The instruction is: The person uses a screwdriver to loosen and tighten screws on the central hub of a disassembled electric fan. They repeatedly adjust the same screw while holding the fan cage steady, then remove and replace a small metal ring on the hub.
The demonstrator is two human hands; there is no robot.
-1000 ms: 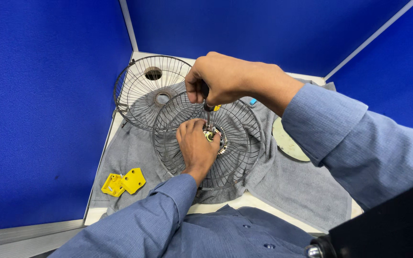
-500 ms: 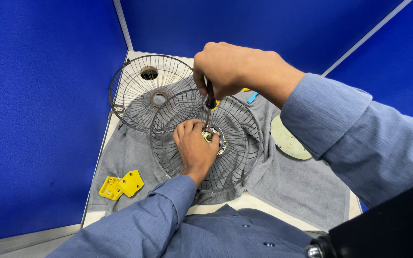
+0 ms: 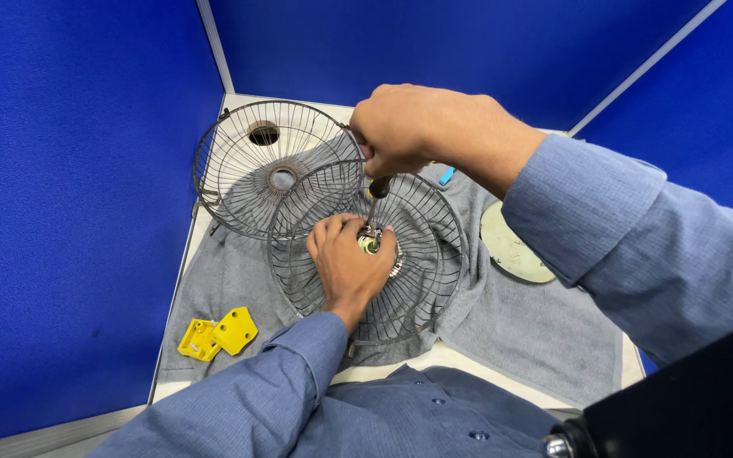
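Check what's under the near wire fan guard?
Under the near wire fan guard: a grey cloth, seen through the wires. The left hand covers the hub; beneath it is hidden.
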